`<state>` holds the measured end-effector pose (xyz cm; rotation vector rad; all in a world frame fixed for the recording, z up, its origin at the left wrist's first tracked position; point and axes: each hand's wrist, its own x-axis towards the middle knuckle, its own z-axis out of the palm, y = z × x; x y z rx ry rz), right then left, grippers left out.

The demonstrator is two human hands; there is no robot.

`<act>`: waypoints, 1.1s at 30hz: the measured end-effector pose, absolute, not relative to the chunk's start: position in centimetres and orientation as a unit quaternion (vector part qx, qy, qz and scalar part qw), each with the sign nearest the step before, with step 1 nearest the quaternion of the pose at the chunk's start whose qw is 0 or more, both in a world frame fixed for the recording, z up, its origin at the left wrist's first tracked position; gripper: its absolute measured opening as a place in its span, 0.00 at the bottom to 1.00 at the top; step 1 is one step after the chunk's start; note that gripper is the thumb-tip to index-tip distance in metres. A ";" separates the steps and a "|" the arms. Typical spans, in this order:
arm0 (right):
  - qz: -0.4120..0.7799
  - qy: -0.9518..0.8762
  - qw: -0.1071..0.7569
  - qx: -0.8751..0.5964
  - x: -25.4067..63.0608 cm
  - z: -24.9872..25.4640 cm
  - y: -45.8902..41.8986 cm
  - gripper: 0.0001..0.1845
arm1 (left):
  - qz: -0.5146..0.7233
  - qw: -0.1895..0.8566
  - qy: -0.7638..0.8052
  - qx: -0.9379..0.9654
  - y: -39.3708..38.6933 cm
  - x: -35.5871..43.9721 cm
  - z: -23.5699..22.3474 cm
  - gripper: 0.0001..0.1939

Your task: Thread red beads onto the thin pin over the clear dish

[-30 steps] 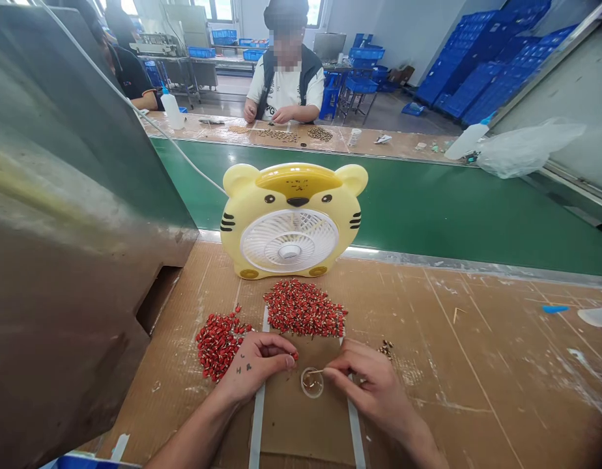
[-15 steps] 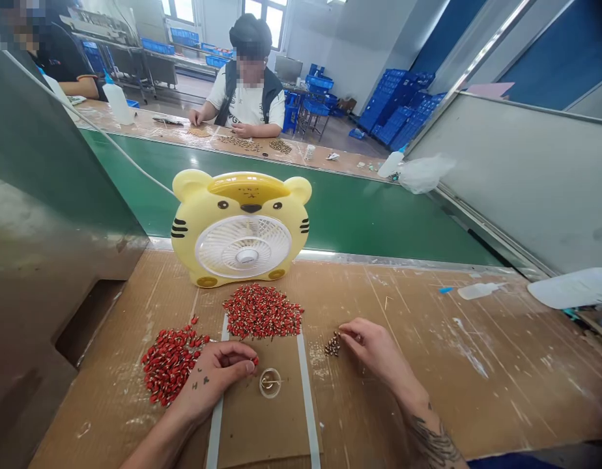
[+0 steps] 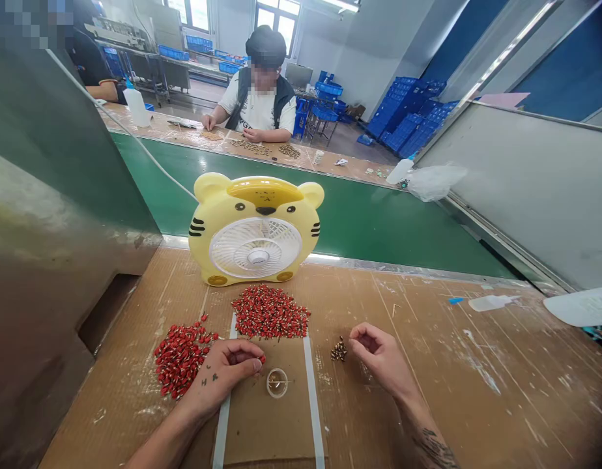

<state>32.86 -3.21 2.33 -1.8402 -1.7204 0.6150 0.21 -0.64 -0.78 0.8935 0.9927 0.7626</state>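
Note:
My left hand (image 3: 227, 368) is closed, thumb and fingers pinching a small red bead-like piece (image 3: 262, 359). Beside its wrist lies a heap of red pieces with gold-coloured ends (image 3: 181, 358). My right hand (image 3: 379, 355) has thumb and forefinger pressed together, just right of a little pile of dark and gold beads (image 3: 339, 350); whatever is between the fingertips is too small to make out. Between the hands, a small clear cup (image 3: 277, 384) with a thin stick across it stands on a cardboard sheet (image 3: 269, 430) edged by white tape.
A second heap of red pieces (image 3: 272, 312) lies before a yellow tiger-faced fan (image 3: 257, 228). At left rises a metal housing (image 3: 61, 195). Glue bottles (image 3: 491, 303) lie at right. Across a green belt (image 3: 379, 221), a person (image 3: 264, 98) handles small pieces.
The view has shifted, so everything appears farther right. My right hand has drawn slightly away from the bead pile. My left hand keeps its pinch on the red piece.

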 end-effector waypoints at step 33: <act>0.320 -0.689 0.444 -0.475 18.1 2.9 -4.0 0.08 | 0.533 0.463 0.371 0.603 -1.8 0.3 0.0 0.06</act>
